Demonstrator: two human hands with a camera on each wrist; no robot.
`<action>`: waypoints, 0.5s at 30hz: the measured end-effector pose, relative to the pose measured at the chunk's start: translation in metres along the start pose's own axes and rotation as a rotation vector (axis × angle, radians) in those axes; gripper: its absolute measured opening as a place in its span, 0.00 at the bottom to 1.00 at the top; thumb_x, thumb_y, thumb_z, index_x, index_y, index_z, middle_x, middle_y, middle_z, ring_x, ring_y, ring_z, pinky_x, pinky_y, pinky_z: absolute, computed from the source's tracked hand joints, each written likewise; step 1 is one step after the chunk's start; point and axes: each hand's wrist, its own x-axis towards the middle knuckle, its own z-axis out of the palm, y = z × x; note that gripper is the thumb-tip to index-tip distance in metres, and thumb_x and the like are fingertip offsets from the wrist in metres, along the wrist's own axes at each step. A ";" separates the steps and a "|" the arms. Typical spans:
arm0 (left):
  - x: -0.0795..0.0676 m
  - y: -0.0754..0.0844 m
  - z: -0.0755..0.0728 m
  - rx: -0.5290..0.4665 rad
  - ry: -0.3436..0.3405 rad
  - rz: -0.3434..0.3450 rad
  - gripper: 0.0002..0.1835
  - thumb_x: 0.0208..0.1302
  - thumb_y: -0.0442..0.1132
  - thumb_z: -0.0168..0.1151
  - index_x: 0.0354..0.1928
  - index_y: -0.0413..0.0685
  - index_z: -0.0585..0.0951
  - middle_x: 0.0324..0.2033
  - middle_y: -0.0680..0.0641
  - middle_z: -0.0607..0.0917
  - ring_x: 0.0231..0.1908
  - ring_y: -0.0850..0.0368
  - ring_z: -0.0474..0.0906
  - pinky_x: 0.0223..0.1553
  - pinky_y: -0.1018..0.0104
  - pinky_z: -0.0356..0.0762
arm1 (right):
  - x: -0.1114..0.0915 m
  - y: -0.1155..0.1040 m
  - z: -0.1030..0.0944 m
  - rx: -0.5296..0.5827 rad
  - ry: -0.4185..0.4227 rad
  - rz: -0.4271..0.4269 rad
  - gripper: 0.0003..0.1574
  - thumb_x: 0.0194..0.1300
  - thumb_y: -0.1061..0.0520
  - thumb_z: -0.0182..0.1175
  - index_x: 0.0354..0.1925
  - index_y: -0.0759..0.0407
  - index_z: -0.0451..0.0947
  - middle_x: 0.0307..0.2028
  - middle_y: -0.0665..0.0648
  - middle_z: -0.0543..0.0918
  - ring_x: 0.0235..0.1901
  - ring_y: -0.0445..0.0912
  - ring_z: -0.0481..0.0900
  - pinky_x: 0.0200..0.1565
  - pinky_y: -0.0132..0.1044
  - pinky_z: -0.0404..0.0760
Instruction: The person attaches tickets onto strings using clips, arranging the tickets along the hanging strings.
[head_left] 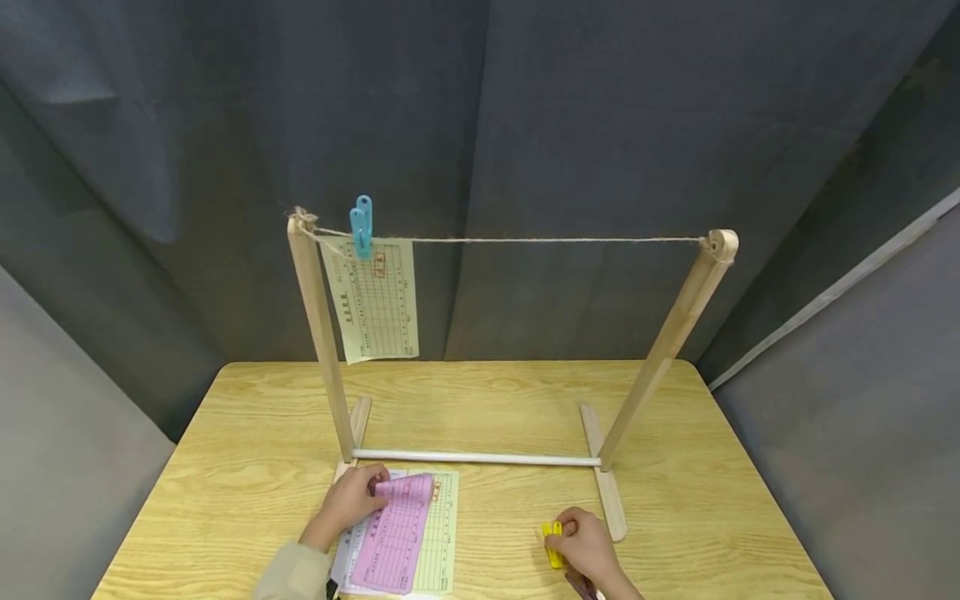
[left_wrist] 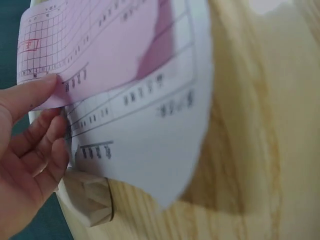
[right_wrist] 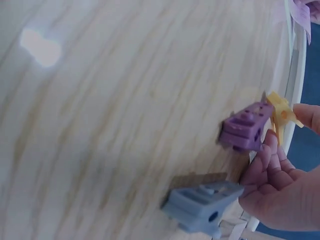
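Table (head_left: 517, 408) bears wooden rack (head_left: 321, 333). Pink sheet (head_left: 393, 542) overlaps white sheet (head_left: 344, 557) and pale-green sheet (head_left: 442, 533) near the rack's left foot. Left hand (head_left: 352, 498) pinches pink sheet's upper edge. Right hand (head_left: 588, 546), well apart, pinches yellow clip (head_left: 555, 550); purple clip (right_wrist: 246, 127) just beside.

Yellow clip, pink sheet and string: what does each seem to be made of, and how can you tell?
Yellow clip: probably moulded plastic; even, solid colour, though blur leaves the finish uncertain.
Pink sheet: thin paper, apparently matte; it bends softly and carries a printed grid.
String: likely natural-fibre twine, dull finish; pale beige with wispy ends at the left knot.
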 end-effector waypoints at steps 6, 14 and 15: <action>-0.002 0.001 0.002 -0.096 0.004 0.026 0.14 0.44 0.28 0.68 0.35 0.46 0.77 0.19 0.53 0.70 0.18 0.65 0.62 0.19 0.73 0.64 | 0.002 0.000 -0.003 0.078 0.014 0.043 0.19 0.40 0.62 0.66 0.34 0.69 0.77 0.20 0.51 0.72 0.21 0.41 0.68 0.21 0.28 0.69; -0.002 0.000 0.001 -0.216 0.014 0.035 0.29 0.43 0.24 0.67 0.52 0.33 0.70 0.18 0.55 0.70 0.16 0.67 0.63 0.17 0.74 0.66 | 0.006 -0.005 -0.007 0.232 0.002 0.114 0.21 0.40 0.65 0.66 0.37 0.70 0.78 0.24 0.53 0.73 0.22 0.40 0.67 0.23 0.27 0.68; -0.002 0.001 0.001 -0.230 0.017 0.025 0.31 0.43 0.24 0.67 0.53 0.31 0.68 0.17 0.55 0.70 0.16 0.67 0.63 0.16 0.73 0.66 | 0.006 -0.005 -0.007 0.255 -0.005 0.121 0.21 0.40 0.65 0.66 0.38 0.70 0.77 0.24 0.53 0.73 0.23 0.40 0.67 0.23 0.26 0.67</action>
